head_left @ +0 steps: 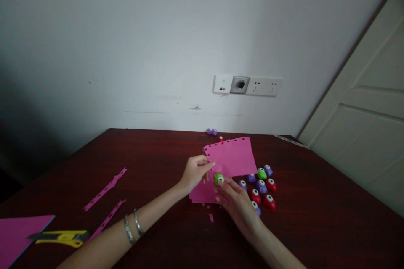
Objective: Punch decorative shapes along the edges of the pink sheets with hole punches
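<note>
My left hand (196, 172) pinches the left edge of a pink paper sheet (235, 155), held tilted above the table. Small punched holes run along that sheet's top and upper left edges. In my right hand (236, 201) is a green craft punch (219, 178), gripped by thumb and fingers at the sheet's lower left corner. Whether the paper sits inside the punch's slot, I cannot tell. Beneath lies more pink paper (202, 193), partly covered by my hands. Several red, purple and green punches, among them a red punch (269, 202), stand right of my right hand.
A yellow utility knife (63, 237) with its blade out lies at the left over a pink sheet (22, 235). Punched pink strips (105, 189) and paper scraps (211, 217) rest on the dark table (151, 147). Purple punches (212, 131) stand near the wall, below sockets (264, 87).
</note>
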Available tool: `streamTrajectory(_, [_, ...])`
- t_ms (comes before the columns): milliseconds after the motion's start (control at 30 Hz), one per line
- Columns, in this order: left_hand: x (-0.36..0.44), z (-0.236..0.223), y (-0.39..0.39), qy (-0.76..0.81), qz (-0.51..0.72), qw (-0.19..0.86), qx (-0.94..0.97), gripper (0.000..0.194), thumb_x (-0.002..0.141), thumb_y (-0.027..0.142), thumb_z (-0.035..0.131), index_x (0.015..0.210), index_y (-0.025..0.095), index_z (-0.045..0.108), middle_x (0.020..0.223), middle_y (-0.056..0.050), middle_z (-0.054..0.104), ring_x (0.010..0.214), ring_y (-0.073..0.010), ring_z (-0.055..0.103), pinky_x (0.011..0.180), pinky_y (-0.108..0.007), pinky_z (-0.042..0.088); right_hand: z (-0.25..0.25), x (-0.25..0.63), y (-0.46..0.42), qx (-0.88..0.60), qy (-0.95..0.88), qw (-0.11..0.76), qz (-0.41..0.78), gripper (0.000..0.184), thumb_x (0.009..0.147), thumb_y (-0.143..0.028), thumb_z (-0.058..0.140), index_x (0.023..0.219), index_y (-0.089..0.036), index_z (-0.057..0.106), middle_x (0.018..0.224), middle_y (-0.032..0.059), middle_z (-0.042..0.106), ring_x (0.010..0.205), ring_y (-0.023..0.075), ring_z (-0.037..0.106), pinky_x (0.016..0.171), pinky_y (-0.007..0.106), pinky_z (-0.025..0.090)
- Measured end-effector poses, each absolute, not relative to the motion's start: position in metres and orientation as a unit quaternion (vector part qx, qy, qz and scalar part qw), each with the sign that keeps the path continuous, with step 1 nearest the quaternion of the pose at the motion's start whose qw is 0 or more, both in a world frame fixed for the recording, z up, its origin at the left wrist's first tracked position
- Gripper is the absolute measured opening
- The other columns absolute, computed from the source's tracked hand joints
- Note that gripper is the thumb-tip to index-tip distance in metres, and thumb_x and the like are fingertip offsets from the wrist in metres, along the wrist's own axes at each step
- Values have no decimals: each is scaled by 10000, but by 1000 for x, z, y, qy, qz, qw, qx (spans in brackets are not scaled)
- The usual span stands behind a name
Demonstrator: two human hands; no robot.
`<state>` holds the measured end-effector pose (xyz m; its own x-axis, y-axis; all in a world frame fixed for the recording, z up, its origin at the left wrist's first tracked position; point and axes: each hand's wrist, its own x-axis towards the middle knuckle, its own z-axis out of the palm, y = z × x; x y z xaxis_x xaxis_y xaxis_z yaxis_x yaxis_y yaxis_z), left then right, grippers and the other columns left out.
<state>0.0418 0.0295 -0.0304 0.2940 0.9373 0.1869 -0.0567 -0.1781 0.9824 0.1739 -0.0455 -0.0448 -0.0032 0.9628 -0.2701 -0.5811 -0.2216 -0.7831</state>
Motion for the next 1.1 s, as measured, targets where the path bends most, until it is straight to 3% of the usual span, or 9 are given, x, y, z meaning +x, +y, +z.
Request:
streamTrajectory(633, [37, -29, 36, 356, 426, 544, 629, 213, 718, 320, 632, 711, 111, 594, 474, 31, 547, 318, -62, 433, 343, -188, 356, -51, 177, -40, -399, -242, 565, 680, 294, 545, -279, 801, 752, -139, 646, 722, 26, 675, 676, 132, 640, 615, 215, 505])
streamTrajectory(933, [31, -43, 47, 385, 343, 588, 623, 195, 687, 281, 641, 676, 99, 570, 558, -11, 608, 339, -72, 493, 349, -190, 399, -61, 176, -28, -548, -373, 482, 573, 361, 576, -441, 736, 709, -117, 649, 636, 61, 666, 619, 190, 657, 403, 204, 493])
streamTrajectory(1100, [25, -52, 53, 399, 265, 612, 629, 108, 659, 188, 635, 662, 91, 586, 553, -33, 626, 358, -98, 534, 356, -194, 413, -65, 178, -29, -578, -418, 435, 550, 381, 601, -489, 696, 672, -120, 632, 599, 70, 666, 525, 172, 645, 321, 188, 460])
